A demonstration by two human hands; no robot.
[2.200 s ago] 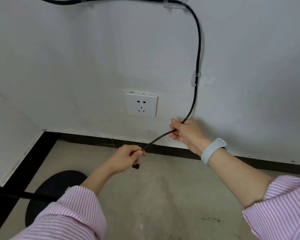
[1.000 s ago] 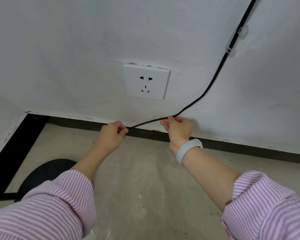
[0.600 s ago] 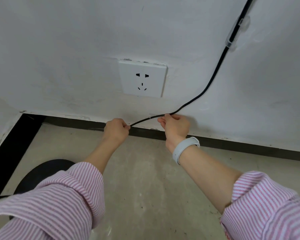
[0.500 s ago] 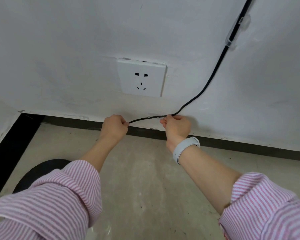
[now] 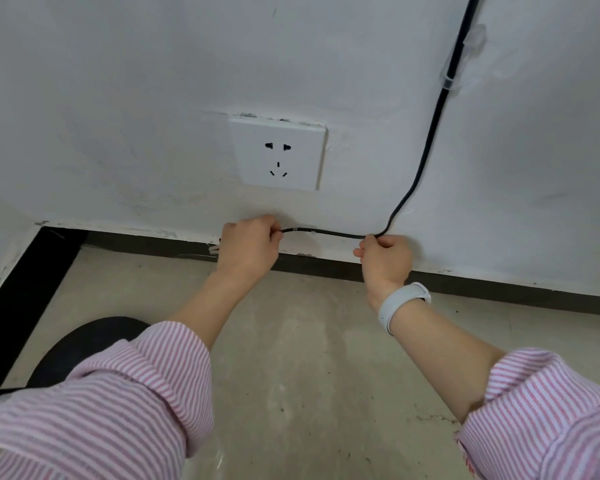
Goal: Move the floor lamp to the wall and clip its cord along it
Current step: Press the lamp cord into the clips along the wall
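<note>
Done: cord (image 5: 426, 147) sits in a clear clip (image 5: 451, 76) up-right of the hands.
Hands: left hand (image 5: 248, 242) and right hand (image 5: 385, 254) pinch the cord taut between them, low against the wall (image 5: 118, 98).
Left: likely clipping this low stretch under the socket (image 5: 278, 154).

Above the spot where you grip, a little to its left, you see a white wall socket (image 5: 278, 154) set flush in the white wall (image 5: 118, 98), its plate slightly tilted, with rough plaster along its top edge. Just below your grip a dark baseboard (image 5: 499, 289) runs along the foot of the wall, turning the corner at far left and coming toward you as a black strip. Nearer you than the grip lies a pale, scuffed concrete floor (image 5: 309, 358). Well below the grip, your pink-and-white striped sleeves (image 5: 101, 410) fill the lower corners, and a pale wristband (image 5: 400, 304) sits just below it on the right.
</note>
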